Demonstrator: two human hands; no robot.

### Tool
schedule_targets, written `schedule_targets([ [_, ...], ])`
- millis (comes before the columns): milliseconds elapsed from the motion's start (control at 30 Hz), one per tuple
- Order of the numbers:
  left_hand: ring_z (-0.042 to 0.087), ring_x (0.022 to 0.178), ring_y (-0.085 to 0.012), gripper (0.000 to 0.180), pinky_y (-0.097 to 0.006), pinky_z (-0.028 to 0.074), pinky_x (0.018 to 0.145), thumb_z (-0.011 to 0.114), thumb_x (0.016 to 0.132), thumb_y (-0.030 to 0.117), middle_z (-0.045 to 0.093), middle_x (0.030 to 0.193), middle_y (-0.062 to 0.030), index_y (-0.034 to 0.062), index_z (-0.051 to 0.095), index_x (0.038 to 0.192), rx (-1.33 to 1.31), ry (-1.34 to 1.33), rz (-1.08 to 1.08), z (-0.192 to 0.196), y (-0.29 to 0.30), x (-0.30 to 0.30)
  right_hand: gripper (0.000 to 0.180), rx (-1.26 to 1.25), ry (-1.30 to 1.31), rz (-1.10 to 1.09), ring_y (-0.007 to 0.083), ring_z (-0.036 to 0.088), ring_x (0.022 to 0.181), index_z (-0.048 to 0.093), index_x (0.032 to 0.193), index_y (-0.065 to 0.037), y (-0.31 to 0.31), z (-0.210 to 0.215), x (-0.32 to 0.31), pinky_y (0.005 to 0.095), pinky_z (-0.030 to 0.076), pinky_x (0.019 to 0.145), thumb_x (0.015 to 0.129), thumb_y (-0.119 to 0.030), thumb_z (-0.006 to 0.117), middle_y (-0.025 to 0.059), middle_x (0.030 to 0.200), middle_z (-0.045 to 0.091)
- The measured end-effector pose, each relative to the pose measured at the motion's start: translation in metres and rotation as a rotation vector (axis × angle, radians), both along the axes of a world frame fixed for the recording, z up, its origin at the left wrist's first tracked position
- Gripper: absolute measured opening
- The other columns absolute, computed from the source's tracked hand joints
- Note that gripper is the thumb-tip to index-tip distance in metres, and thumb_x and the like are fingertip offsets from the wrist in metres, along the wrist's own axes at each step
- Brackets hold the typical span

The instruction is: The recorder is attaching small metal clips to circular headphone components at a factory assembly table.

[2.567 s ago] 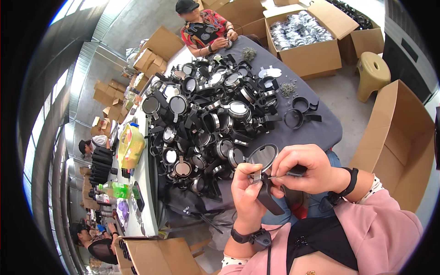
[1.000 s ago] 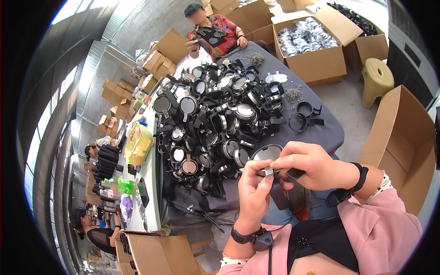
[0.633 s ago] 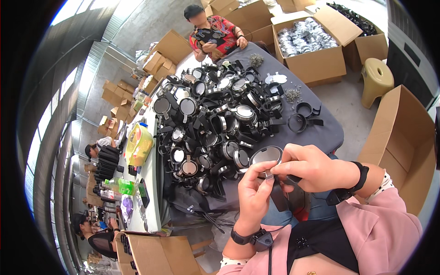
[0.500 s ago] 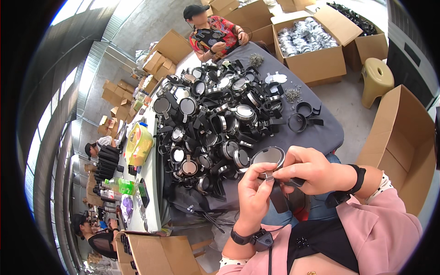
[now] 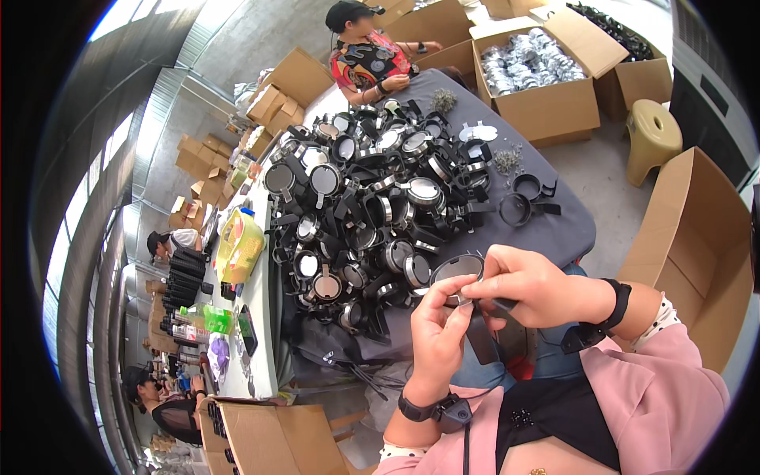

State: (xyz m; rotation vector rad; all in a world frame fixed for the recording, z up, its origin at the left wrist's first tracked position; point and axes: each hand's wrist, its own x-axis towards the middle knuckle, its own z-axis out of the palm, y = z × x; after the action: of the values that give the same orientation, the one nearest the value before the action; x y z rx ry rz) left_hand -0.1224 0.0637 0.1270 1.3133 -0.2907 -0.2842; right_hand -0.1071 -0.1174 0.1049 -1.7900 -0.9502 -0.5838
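Close in front of me I hold a black-handled pot lid (image 5: pixel 457 270) with a shiny round metal plate; its flat black handle (image 5: pixel 480 340) points down toward my lap. My left hand (image 5: pixel 438 336) is closed on it, thumb and fingers pinching a small metal tab at the hinge. From the other side my right hand (image 5: pixel 529 289) presses its fingertips to the same tab; a dark piece shows beneath its fingers, too hidden to name. Just beyond lies a big pile of similar lids (image 5: pixel 423 194) on the grey-covered table (image 5: pixel 546 226).
Two black handled rings (image 5: pixel 516 209), small metal parts (image 5: pixel 507 161) and flat metal discs (image 5: pixel 477 132) lie right of the pile. An open carton (image 5: pixel 673 261) stands at my right, another carton (image 5: pixel 285 447) at lower left. A co-worker (image 5: pixel 372 63) sits across the table.
My hands and the lid have shifted slightly left and up, and the right hand's fingers curl more over the tab. The co-worker across has turned and stretched an arm toward a carton.
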Motion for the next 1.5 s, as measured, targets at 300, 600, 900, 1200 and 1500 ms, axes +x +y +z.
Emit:
schedule_targets([
  [300, 0.068, 0.077, -0.0242, 0.041, -0.034, 0.059, 0.066, 0.047, 0.087, 0.003, 0.061, 0.109, -0.0194, -0.0053, 0.049, 0.127, -0.007, -0.002, -0.004, -0.001, 0.0, -0.001, 0.043, -0.048, -0.073, 0.02, 0.0245, 0.053, 0.062, 0.062, 0.107, -0.003, 0.0, 0.003, -0.002, 0.0327, 0.046, 0.051, 0.064, 0.002, 0.066, 0.0093, 0.08, 0.045],
  [600, 0.067, 0.069, -0.0232, 0.029, -0.031, 0.058, 0.06, 0.046, 0.087, 0.001, 0.063, 0.1, -0.0181, -0.0064, 0.054, 0.114, 0.096, -0.058, 0.055, -0.005, 0.005, 0.001, 0.028, -0.003, 0.019, -0.083, 0.0259, 0.058, 0.067, 0.063, 0.094, -0.005, 0.008, -0.002, -0.002, 0.0348, 0.048, 0.056, 0.067, 0.0, 0.07, 0.0085, 0.08, 0.053],
  [900, 0.066, 0.092, -0.0273, 0.033, -0.038, 0.06, 0.075, 0.045, 0.093, 0.003, 0.062, 0.104, -0.0196, -0.0058, 0.049, 0.125, -0.047, -0.097, -0.076, -0.005, 0.007, 0.002, 0.025, -0.043, 0.01, 0.059, 0.0277, 0.061, 0.071, 0.062, 0.089, -0.005, -0.012, 0.013, 0.004, 0.0345, 0.051, 0.059, 0.067, -0.002, 0.072, 0.0074, 0.084, 0.058],
  [1200, 0.063, 0.1, -0.0284, 0.043, -0.041, 0.058, 0.082, 0.042, 0.093, 0.002, 0.056, 0.116, -0.0218, -0.0072, 0.04, 0.135, -0.028, -0.032, -0.159, -0.002, 0.003, 0.0, 0.026, -0.052, -0.094, 0.02, 0.0266, 0.061, 0.065, 0.061, 0.087, -0.007, -0.014, 0.014, -0.002, 0.035, 0.05, 0.055, 0.064, -0.003, 0.071, 0.0055, 0.083, 0.057],
  [1500, 0.065, 0.099, -0.0345, 0.048, -0.042, 0.058, 0.081, 0.046, 0.093, 0.014, 0.058, 0.115, -0.0249, -0.0087, 0.04, 0.134, -0.136, -0.04, -0.282, -0.002, 0.006, 0.003, 0.025, -0.137, -0.095, -0.026, 0.0255, 0.059, 0.063, 0.06, 0.086, -0.009, -0.024, 0.026, -0.003, 0.035, 0.048, 0.054, 0.065, -0.009, 0.073, 0.0052, 0.076, 0.055],
])
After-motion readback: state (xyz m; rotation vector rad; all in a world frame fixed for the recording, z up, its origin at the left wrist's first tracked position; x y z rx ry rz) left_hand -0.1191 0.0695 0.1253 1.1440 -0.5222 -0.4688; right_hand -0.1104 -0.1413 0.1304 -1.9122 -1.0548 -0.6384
